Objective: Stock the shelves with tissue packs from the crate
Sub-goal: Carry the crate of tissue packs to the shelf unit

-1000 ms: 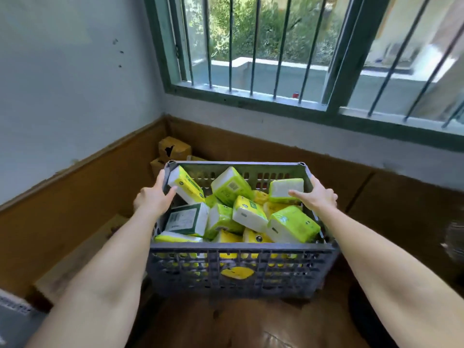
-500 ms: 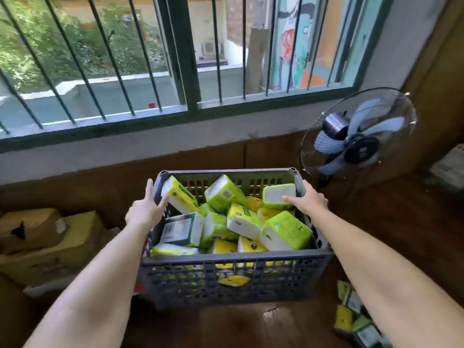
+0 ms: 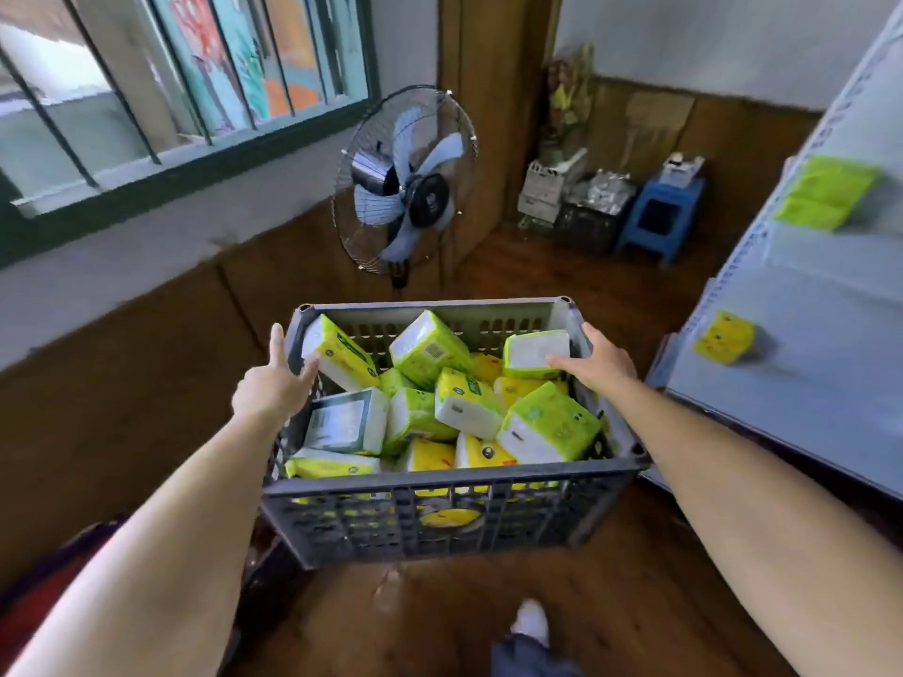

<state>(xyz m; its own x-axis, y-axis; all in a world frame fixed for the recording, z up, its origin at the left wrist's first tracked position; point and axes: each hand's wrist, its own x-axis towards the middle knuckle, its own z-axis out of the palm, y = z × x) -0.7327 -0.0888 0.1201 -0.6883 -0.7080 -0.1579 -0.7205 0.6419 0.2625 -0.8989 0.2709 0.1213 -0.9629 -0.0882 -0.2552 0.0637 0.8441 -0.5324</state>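
Crate [image 3: 440, 510] full of tissue packs [image 3: 547, 427], carried. Left hand [image 3: 273, 388] hooks crate's left rim, thumb up; right hand [image 3: 598, 366] apparently grips right rim. Hands on opposite rims keep load level. Shelves [image 3: 806, 344] right of crate.

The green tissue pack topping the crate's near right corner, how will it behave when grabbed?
The green tissue pack looks film-wrapped and soft, so it probably dents and feels light. Lying tilted in the crate, it may slide when nudged.
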